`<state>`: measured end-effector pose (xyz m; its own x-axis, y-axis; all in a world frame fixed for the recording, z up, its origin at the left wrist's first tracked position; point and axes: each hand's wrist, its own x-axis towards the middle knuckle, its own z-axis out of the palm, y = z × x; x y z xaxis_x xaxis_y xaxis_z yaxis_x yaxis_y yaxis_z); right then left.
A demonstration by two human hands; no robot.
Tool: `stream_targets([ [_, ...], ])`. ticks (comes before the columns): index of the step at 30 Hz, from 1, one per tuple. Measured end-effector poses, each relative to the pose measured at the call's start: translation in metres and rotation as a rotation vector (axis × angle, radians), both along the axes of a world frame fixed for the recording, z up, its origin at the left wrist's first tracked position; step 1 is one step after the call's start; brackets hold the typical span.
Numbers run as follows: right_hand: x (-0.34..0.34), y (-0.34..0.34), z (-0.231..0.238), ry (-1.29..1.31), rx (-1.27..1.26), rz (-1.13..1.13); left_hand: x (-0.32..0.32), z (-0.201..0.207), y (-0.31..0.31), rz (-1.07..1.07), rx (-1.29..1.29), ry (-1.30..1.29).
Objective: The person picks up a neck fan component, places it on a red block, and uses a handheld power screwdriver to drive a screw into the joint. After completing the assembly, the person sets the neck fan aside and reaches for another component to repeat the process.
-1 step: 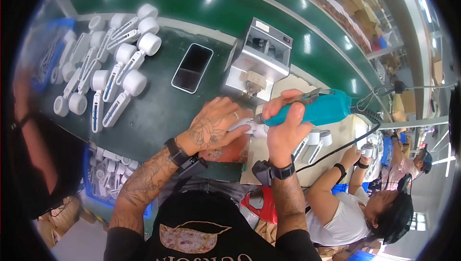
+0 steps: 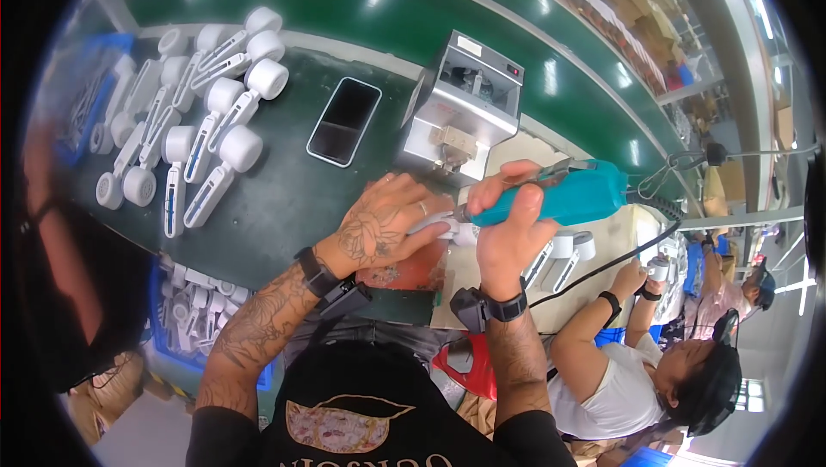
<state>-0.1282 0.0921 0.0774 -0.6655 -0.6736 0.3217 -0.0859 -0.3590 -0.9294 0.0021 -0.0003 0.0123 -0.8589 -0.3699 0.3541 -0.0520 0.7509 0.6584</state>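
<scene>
While the left hand (image 2: 385, 222) pinches a white part (image 2: 440, 228) above a reddish work pad (image 2: 404, 274), the right hand (image 2: 509, 230) is wrapped around a teal power tool (image 2: 581, 196). The tool's long axis runs nearly crosswise, its tip directed left toward the part and its rear end right and slightly farther from the person. The part lies roughly left to right, its round end rightward; the fingers hide much of it, and tip contact cannot be determined. Directly beyond the hands stands a silver machine (image 2: 422, 136), blocking the far side. A phone (image 2: 344, 121) lies left of the machine. White units (image 2: 206, 196) cover the bench's left side. To the right, a black cable (image 2: 594, 267) passes beside two further white units (image 2: 566, 265).
</scene>
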Motion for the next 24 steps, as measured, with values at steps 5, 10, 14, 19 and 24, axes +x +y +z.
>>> stream_targets([
  [5, 0.0044, 0.0006, -0.0017, -0.013, -0.011, 0.028, -0.0016, -0.0039, -0.0001, 0.006, -0.044, 0.072],
  [10, 0.0042, -0.0015, -0.0028, -0.004, -0.05, 0.012, -0.0007, -0.0045, 0.0013, 0.029, -0.015, 0.097],
  [14, 0.0039, -0.0001, -0.0015, -0.015, -0.057, 0.018, -0.0015, -0.0014, 0.0015, 0.011, -0.013, 0.09],
  [19, 0.0046, -0.0016, -0.0029, -0.025, -0.075, 0.026, -0.0006, -0.0012, 0.0012, 0.01, 0.007, 0.069],
  [24, 0.0018, -0.0005, -0.0039, -0.061, -0.081, 0.038, -0.0018, -0.0011, 0.0015, 0.0, -0.007, 0.063],
])
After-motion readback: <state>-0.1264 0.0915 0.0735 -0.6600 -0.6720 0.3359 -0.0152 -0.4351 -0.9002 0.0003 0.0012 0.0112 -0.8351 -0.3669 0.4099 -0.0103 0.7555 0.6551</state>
